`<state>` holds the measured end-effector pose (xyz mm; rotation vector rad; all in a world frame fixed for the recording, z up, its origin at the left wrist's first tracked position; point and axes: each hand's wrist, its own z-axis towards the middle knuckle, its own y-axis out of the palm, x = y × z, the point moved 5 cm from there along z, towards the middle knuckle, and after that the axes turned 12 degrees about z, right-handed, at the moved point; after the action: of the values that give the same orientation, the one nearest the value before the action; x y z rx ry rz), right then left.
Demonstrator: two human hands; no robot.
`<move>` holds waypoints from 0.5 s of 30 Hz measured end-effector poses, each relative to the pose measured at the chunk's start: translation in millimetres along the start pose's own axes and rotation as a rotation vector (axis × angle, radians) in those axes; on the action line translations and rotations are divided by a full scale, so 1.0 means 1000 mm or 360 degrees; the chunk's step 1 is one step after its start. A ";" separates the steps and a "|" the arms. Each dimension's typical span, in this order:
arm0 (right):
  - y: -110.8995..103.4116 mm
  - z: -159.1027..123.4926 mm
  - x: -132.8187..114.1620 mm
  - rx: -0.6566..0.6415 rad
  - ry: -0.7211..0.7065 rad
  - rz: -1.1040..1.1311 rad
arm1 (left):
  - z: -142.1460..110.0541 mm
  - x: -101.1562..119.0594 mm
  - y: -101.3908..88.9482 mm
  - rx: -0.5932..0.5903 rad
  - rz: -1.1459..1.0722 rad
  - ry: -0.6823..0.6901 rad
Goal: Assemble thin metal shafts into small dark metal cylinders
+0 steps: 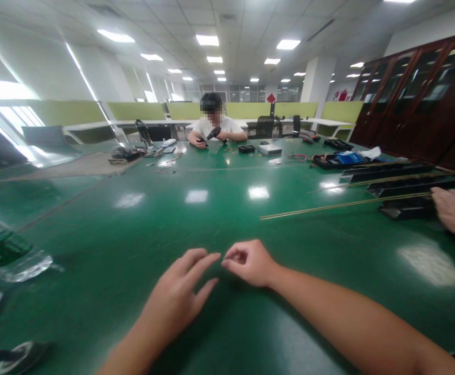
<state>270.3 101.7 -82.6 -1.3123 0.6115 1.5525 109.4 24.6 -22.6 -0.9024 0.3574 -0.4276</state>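
Left-hand fingers (202, 265) nearly touch right-hand fingers (239, 269), bottle (7, 251) leftward, rods (309, 211) farther right.

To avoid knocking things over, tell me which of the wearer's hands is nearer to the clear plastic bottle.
Left. The left hand is to the right of the bottle, with green tabletop between them; the right hand is farther right, beyond the left.

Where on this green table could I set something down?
Open tabletop lies beyond the left hand and right hand, between the clear bottle and brass-coloured rods. It's crowded at the right, where another person's hand is by black channels, and far left, around piled parts.
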 end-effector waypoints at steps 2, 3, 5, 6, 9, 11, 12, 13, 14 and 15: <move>0.002 0.000 0.000 -0.0029 -0.0059 -0.0022 | 0.015 0.016 0.019 -0.0060 -0.0082 0.0145; 0.002 0.000 0.000 -0.0044 -0.0089 -0.0035 | 0.020 0.021 0.025 -0.0062 -0.0118 0.0180; 0.004 0.001 0.001 -0.0060 -0.0117 -0.0041 | 0.025 0.023 0.029 -0.0033 -0.0178 0.0200; 0.004 0.001 0.002 -0.0064 -0.0113 -0.0031 | 0.025 0.023 0.028 -0.0018 -0.0203 0.0193; 0.006 0.001 0.001 -0.0095 -0.0066 0.0023 | 0.024 0.018 0.024 -0.0036 -0.0256 0.0129; 0.008 0.000 -0.002 -0.0136 -0.0039 0.0029 | 0.019 0.012 0.020 -0.0083 -0.0270 0.0071; 0.008 -0.001 -0.004 -0.0149 -0.0027 0.0019 | 0.016 0.006 0.016 -0.0088 -0.0255 0.0026; 0.008 -0.001 -0.005 -0.0157 -0.0014 0.0010 | 0.011 -0.002 0.010 -0.0078 -0.0213 -0.0041; 0.008 -0.001 -0.006 -0.0162 -0.0003 0.0001 | 0.005 -0.012 0.003 -0.0064 -0.0152 -0.0138; 0.008 -0.001 -0.007 -0.0166 0.0007 -0.0006 | -0.003 -0.024 -0.007 -0.0017 -0.0090 -0.0263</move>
<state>263.3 95.2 -77.9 -1.3939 0.5366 1.5968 86.1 31.0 -16.1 -0.9531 0.1836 -0.4002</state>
